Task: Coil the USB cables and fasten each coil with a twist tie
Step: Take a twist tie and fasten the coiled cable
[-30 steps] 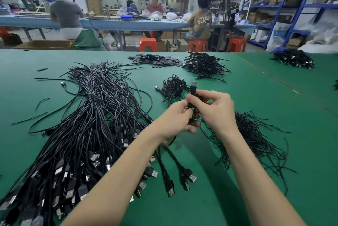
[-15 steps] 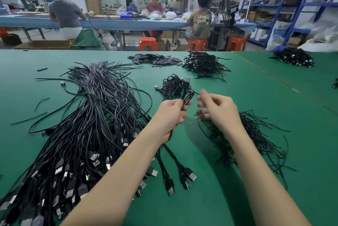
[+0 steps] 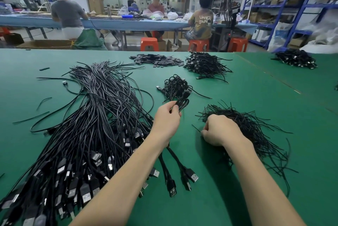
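My left hand (image 3: pixel 167 118) grips a small coiled black USB cable (image 3: pixel 183 102) above the green table (image 3: pixel 274 115), the plug pointing up and away. My right hand (image 3: pixel 218 130) lies on the near left edge of a heap of black twist ties (image 3: pixel 256 130), fingers curled down into the ties; whether a tie is pinched is hidden. A large bundle of uncoiled black USB cables (image 3: pixel 95 115) spreads over the left of the table, plugs toward me. A small heap of coiled cables (image 3: pixel 176 86) sits just beyond my left hand.
Further back lie a bigger heap of coiled cables (image 3: pixel 205 64) and a flat pile of dark strips (image 3: pixel 157 60). Another cable heap (image 3: pixel 296 59) sits at the far right. Loose cables (image 3: pixel 173 174) lie under my left forearm. People sit at a blue table behind.
My hands have parted. The left hand keeps the coil and has moved slightly forward. The right hand has let go and dropped onto the twist tie heap.
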A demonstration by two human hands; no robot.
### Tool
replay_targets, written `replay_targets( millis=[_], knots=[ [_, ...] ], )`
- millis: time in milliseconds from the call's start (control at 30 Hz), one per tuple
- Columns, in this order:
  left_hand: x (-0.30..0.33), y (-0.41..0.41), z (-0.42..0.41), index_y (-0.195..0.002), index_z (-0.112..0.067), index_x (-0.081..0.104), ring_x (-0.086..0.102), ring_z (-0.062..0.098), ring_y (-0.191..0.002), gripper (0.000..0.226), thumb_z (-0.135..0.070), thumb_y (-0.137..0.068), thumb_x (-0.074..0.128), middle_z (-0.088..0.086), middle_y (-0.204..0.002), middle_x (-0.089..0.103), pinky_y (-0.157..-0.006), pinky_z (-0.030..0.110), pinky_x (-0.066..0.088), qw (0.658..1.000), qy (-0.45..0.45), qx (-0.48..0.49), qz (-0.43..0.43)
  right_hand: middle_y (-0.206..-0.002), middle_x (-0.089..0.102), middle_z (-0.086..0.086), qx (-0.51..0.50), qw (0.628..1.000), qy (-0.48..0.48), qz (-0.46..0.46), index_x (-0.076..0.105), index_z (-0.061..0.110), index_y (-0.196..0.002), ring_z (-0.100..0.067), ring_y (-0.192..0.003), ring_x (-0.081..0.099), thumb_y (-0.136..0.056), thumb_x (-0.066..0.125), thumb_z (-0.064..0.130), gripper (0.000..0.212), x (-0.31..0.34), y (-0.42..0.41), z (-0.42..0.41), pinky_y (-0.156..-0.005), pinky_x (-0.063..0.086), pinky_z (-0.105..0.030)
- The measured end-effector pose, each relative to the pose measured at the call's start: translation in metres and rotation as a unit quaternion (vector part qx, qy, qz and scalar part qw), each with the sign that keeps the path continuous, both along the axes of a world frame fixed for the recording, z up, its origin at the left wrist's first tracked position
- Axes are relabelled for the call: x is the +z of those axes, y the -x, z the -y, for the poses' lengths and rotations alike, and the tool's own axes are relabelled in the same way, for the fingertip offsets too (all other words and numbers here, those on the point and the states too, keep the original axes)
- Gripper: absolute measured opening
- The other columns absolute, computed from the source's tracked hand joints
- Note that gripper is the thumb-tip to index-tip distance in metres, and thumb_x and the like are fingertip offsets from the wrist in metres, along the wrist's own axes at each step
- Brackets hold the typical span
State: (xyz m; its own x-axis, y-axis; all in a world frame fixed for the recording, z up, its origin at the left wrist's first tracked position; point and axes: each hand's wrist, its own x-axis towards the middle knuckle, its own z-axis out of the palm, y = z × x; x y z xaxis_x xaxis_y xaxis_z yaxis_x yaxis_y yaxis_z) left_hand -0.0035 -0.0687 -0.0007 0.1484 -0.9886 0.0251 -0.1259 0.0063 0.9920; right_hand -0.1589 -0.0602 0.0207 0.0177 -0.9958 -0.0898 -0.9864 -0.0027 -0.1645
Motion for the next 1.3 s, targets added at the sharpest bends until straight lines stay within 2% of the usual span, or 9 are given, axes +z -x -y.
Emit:
replay_targets(
  millis=[67,200,300,467,600,700,900,1067,1300],
  knots=[
    [0.0,0.0,0.0,-0.139,-0.018,0.054,0.042,0.009,-0.056,0.038,-0.021,-0.103,0.043,-0.008,-0.077,0.058,-0.05,0.019,0.037,1.0,-0.008,0.013,-0.002,-0.093,0.072,-0.007,0.033,0.991,0.021,0.127,0.069,0.012,-0.096,-0.027,-0.088,0.066,-0.099,0.056,0.03,0.023,0.004,-0.002,0.002,-0.078,0.054,-0.034],
    [0.002,0.001,0.0,-0.12,-0.016,0.065,0.044,0.009,-0.058,0.029,-0.016,-0.1,0.045,-0.007,-0.07,0.054,-0.058,0.024,0.036,1.0,-0.004,0.008,-0.016,-0.077,0.072,-0.002,0.101,0.878,0.057,0.464,0.065,0.013,-0.089,-0.019,-0.076,0.072,-0.101,0.059,0.019,0.015,0.017,-0.015,-0.004,-0.077,0.06,-0.038],
    [0.007,0.002,-0.002,-0.095,-0.012,0.07,0.045,0.007,-0.055,0.026,-0.013,-0.099,0.045,-0.008,-0.063,0.057,-0.051,0.02,0.037,1.0,0.006,-0.01,-0.023,-0.074,0.07,0.001,0.138,0.865,0.118,0.468,0.066,0.014,-0.089,-0.014,-0.069,0.069,-0.098,0.064,0.013,0.008,0.013,-0.026,-0.007,-0.073,0.059,-0.033],
    [0.012,-0.001,-0.003,-0.101,0.004,0.063,0.038,0.012,-0.06,0.025,-0.01,-0.101,0.043,0.007,-0.081,0.048,-0.045,0.015,0.03,0.997,-0.01,-0.038,-0.071,-0.069,0.069,0.004,0.16,0.814,0.152,0.537,0.071,0.012,-0.091,-0.012,-0.064,0.064,-0.095,0.068,0.01,0.006,0.017,-0.023,-0.007,-0.066,0.053,-0.023],
    [0.017,0.0,-0.006,-0.084,-0.012,0.058,0.033,0.004,-0.045,0.024,-0.005,-0.099,0.04,-0.006,-0.06,0.041,-0.039,0.012,0.026,0.993,0.006,-0.07,-0.091,-0.072,0.073,0.006,0.121,0.857,0.204,0.457,0.075,0.019,-0.087,-0.007,-0.063,0.065,-0.091,0.073,0.013,0.007,0.01,-0.024,-0.005,-0.067,0.057,-0.03],
    [0.018,0.001,-0.004,-0.076,-0.013,0.053,0.032,0.007,-0.05,0.027,-0.002,-0.097,0.04,-0.001,-0.067,0.043,-0.039,0.014,0.023,0.988,-0.002,-0.099,-0.122,-0.067,0.072,0.012,0.084,0.87,0.231,0.428,0.076,0.025,-0.082,-0.001,-0.061,0.065,-0.088,0.075,0.016,0.011,0.006,-0.022,-0.003,-0.065,0.051,-0.016],
    [0.015,0.002,-0.003,-0.087,-0.009,0.056,0.035,0.005,-0.048,0.027,-0.019,-0.105,0.04,-0.004,-0.065,0.046,-0.041,0.014,0.028,0.99,0.0,-0.08,-0.116,-0.066,0.073,0.012,0.076,0.869,0.203,0.446,0.076,0.027,-0.078,-0.002,-0.057,0.064,-0.086,0.076,0.014,0.015,0.009,-0.021,-0.003,-0.065,0.053,-0.015],
    [0.015,-0.001,-0.002,-0.084,-0.008,0.059,0.039,0.003,-0.046,0.028,-0.018,-0.105,0.043,-0.003,-0.069,0.053,-0.041,0.013,0.029,0.986,0.008,-0.047,-0.157,-0.066,0.067,-0.003,0.006,0.737,0.01,0.675,0.073,0.005,-0.089,-0.013,-0.058,0.06,-0.088,0.073,0.0,0.005,0.01,-0.014,-0.002,-0.063,0.057,-0.022],
    [0.015,0.0,-0.001,-0.092,-0.005,0.06,0.04,0.003,-0.046,0.024,-0.017,-0.104,0.043,0.0,-0.073,0.056,-0.04,0.013,0.031,0.978,-0.004,-0.056,-0.202,-0.068,0.07,-0.004,-0.121,0.577,-0.16,0.792,0.069,0.008,-0.089,-0.01,-0.057,0.067,-0.081,0.075,0.003,0.011,-0.002,-0.01,0.001,-0.058,0.06,-0.022]
  ],
)
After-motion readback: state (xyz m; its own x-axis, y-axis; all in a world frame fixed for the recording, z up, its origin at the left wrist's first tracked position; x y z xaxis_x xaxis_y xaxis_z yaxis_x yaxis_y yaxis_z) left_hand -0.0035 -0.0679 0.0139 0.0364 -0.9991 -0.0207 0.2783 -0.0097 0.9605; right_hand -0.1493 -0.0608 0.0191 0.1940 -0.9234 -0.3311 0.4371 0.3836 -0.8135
